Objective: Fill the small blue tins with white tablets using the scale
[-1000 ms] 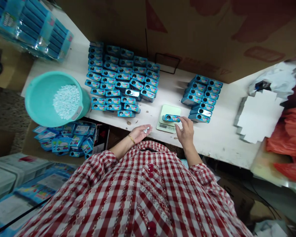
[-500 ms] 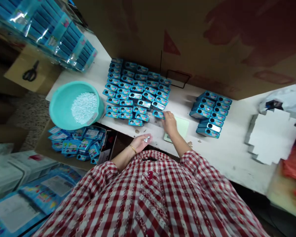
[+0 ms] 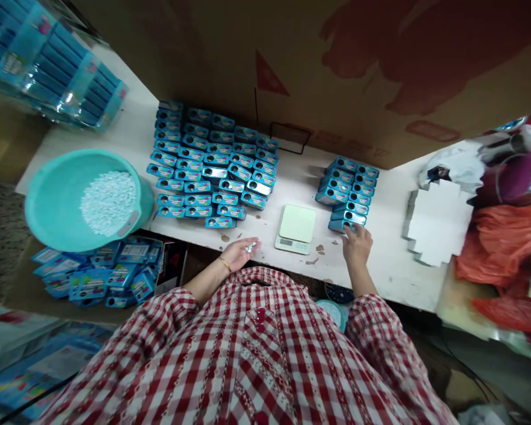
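My left hand (image 3: pixel 241 254) is palm up near the table's front edge, its fingers curled round a few small white pieces (image 3: pixel 250 247). At the right group of blue tins (image 3: pixel 353 195), my right hand (image 3: pixel 357 241) has its fingertips on the nearest tin (image 3: pixel 341 225). A pale green scale (image 3: pixel 297 224) lies between my hands with nothing on its plate. Rows of upright blue tins (image 3: pixel 212 163) fill the left of the table. Many white pieces (image 3: pixel 108 202) lie in a turquoise basin (image 3: pixel 48 200) at the far left.
A large cardboard box (image 3: pixel 203 53) stands along the back. Blue packets (image 3: pixel 91 284) fill a carton below the basin. Wrapped blue packs (image 3: pixel 57 68) are at the upper left. White cut card (image 3: pixel 442 221) and red plastic (image 3: pixel 500 242) lie at the right.
My right hand has moved right, from a tin beside the left rows to the right group. The tin it touched there no longer shows. The view has shifted right, and the scale is uncovered.
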{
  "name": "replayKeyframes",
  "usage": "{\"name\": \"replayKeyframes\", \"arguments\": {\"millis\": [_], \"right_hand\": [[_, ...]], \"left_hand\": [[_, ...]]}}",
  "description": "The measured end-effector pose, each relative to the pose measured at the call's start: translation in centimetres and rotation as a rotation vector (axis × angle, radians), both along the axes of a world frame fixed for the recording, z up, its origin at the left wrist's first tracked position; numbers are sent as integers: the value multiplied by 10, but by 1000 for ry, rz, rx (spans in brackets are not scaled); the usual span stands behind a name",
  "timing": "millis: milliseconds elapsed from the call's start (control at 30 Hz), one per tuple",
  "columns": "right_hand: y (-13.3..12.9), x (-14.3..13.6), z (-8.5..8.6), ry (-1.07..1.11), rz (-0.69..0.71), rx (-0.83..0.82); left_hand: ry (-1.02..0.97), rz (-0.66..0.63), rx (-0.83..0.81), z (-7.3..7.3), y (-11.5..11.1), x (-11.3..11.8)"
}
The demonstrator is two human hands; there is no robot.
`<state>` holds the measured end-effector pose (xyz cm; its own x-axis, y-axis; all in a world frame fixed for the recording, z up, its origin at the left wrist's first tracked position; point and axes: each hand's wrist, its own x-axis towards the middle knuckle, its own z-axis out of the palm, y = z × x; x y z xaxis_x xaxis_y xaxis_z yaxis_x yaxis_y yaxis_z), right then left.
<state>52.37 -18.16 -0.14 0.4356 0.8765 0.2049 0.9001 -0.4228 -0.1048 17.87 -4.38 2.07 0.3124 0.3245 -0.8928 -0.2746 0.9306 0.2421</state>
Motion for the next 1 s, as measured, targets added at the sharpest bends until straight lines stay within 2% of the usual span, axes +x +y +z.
{"name": "replayKeyframes", "arguments": {"millis": [67, 133, 200, 333, 400, 467, 567, 667, 767, 867, 1000], "right_hand": [[3, 5, -1, -33, 48, -28], [13, -3, 4, -42, 124, -32], [24, -22, 14, -36, 231, -52], [51, -78, 32, -16, 433, -139], [63, -101, 36, 18, 504, -185], [70, -112, 35, 81, 530, -184], [63, -100, 31, 218, 445, -51], [37, -70, 24, 366, 267, 113], [10, -48, 17, 466, 105, 183], [-4, -44, 12, 521, 19, 171], [-2, -53, 9, 518, 32, 166]], "left_hand": [[-12, -19, 3, 2, -2, 7], [-27, -29, 1, 4, -5, 11], [-32, -30, -3, 6, -9, 13], [-22, -21, -8, 5, -16, 13], [-29, -18, -8, 5, -17, 13], [-34, -17, -5, 5, -18, 11], [-19, -7, -1, 4, -17, 8], [-10, -3, -6, 1, -16, 3], [-12, -6, -14, -3, -16, 0], [-19, -13, -16, -6, -17, 0], [-28, -5, -25, -5, -16, 2]]}}
